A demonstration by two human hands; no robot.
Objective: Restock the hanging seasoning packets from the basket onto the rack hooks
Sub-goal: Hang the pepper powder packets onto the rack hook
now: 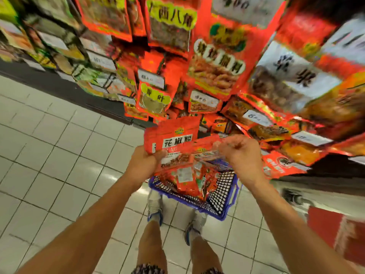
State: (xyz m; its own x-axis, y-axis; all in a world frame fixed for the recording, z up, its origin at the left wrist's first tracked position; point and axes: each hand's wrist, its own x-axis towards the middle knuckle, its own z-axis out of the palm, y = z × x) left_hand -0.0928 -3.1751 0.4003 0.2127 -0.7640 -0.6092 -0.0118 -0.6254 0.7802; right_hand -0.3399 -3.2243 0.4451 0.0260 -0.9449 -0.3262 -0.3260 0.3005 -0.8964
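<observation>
- The step in hand looked like sorting: packets had been lifted out of the basket (pixel 227 202) and were being separated in front of the rack (pixel 215 62), with none yet on a hook.
- The left hand (pixel 145 165) had its fingers curled round the lower left edge of a small stack of red packets (pixel 171 142), thumb across the front.
- The right hand (pixel 241 153) was curled too, fingertips pinching the top edge of the nearest packet (pixel 207 150) as if to peel it away from the stack; how many packets the stack held could not be told.
- The stack sat above the basket, between the two hands and just near of the lowest hanging rows.
- The far packet stood roughly upright, long axis running near to far in the view, its printed face toward the camera and its top edge pointing away toward the rack.
- The pinched packet lay tilted, its long axis slanting from lower left up to the right hand.
- The blue basket stood on the tiled floor (pixel 59 155) just beyond the person's shoes (pixel 155 206), with more red packets heaped in it.
- The next move would likely call for freeing one packet, turning its hang hole upward and finding a hook; blur hid both holes and hooks.
</observation>
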